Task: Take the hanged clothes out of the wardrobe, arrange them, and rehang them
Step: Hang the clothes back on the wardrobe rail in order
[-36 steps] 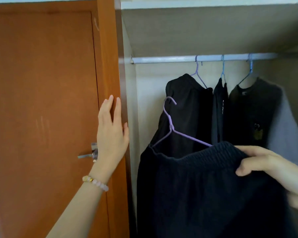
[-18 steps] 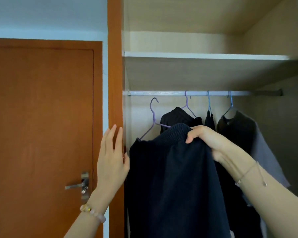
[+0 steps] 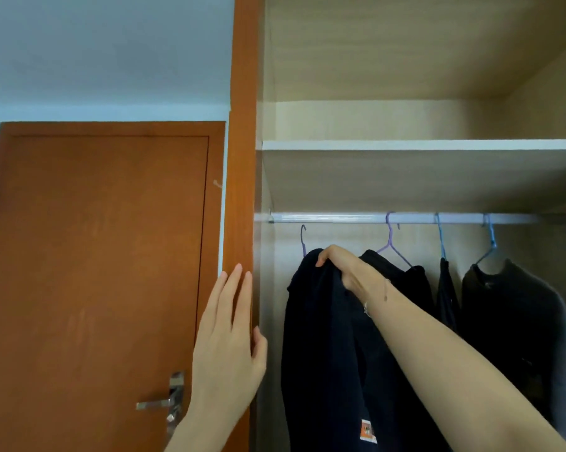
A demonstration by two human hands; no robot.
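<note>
While the left hand [image 3: 228,342] lies flat, fingers straight, on the left edge of the wardrobe [image 3: 242,158], the right hand [image 3: 343,268] grips the dark garment [image 3: 324,353] at its purple hanger [image 3: 304,245], whose hook sits just below the left end of the rail [image 3: 340,218]. Rehanging seems underway, and the next move likely calls for lifting the hook over.

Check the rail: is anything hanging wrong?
Only the dark garment gripped by the right hand: its purple hanger hook sits below the rail, not over it. The other three hangers are hooked on.
</note>
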